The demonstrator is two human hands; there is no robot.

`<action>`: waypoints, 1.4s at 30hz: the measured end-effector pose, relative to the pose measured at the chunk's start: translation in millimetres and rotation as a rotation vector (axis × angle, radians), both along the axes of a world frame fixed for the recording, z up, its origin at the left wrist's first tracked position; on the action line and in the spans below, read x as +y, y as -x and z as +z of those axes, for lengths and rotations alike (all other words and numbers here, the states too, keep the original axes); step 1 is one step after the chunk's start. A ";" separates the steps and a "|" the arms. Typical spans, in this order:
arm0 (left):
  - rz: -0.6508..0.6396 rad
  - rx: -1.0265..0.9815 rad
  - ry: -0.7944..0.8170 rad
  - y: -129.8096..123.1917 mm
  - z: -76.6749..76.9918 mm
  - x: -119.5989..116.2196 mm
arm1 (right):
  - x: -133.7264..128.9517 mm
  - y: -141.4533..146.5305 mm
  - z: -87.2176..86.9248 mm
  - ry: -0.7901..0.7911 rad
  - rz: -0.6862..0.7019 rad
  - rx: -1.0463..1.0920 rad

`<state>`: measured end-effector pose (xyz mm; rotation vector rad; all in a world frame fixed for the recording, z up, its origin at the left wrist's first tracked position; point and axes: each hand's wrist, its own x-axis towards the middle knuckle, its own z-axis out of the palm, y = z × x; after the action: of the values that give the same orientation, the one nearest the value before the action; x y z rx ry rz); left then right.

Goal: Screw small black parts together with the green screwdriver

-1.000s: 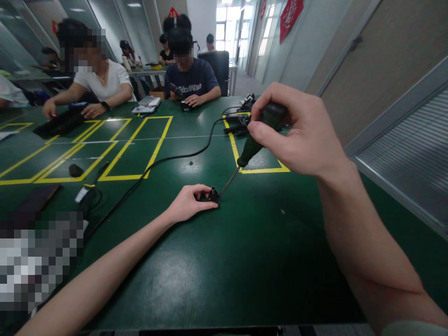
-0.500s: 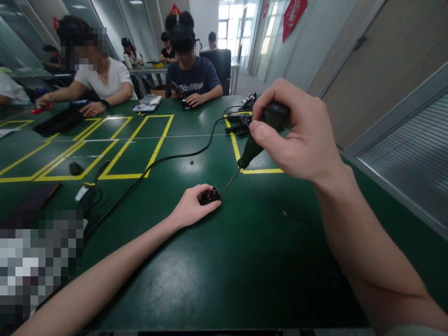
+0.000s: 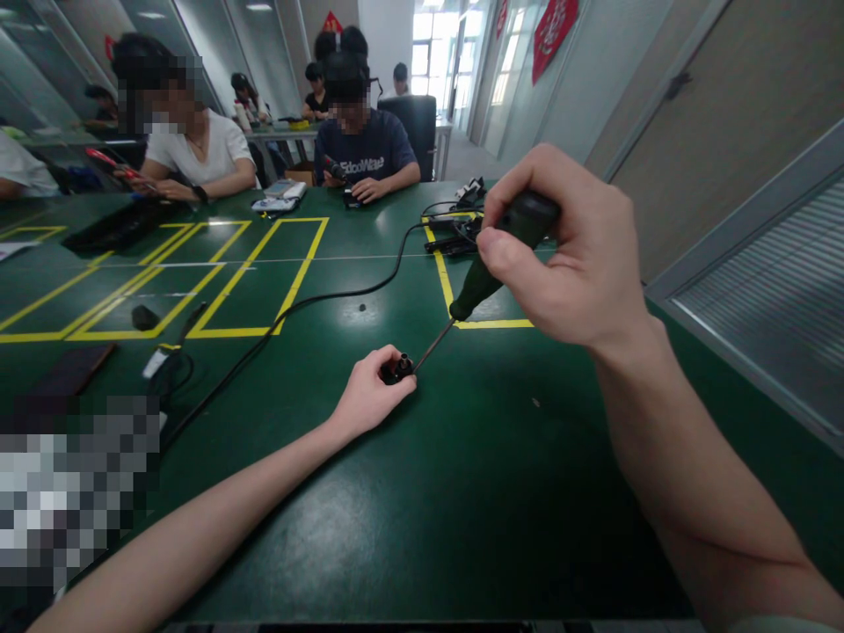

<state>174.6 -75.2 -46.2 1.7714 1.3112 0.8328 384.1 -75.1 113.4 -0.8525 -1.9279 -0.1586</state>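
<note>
Between the thumb and fingers of my left hand [image 3: 373, 391] is a small black part [image 3: 396, 371] with a short metal tube standing up from it, held down on the green table [image 3: 422, 527]. My right hand [image 3: 560, 251] is wrapped round the dark green handle of a screwdriver [image 3: 476, 286]. Its thin shaft slants down to the left, and the tip meets the right side of the black part. The exact contact point is too small to make out.
A black cable [image 3: 330, 296] runs across the table to a pile of black parts [image 3: 454, 233] inside yellow tape. Left lie a black lump [image 3: 143, 317], a dark flat case [image 3: 72, 374] and a tagged cable [image 3: 158, 360]. Two co-workers sit across, near a black tray [image 3: 119, 229].
My right hand has shifted slightly right with the screwdriver, its tip still at the black part. A co-worker at the left has raised a red tool from the table.
</note>
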 end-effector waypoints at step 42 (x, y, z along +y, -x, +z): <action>-0.092 0.058 -0.017 15.3 -2.4 6.3 | -2.7 2.8 0.1 0.103 -0.062 0.057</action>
<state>159.3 -68.9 -48.6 1.8671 1.2529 0.7490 381.4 -77.8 113.5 -0.9759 -1.8703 -0.0719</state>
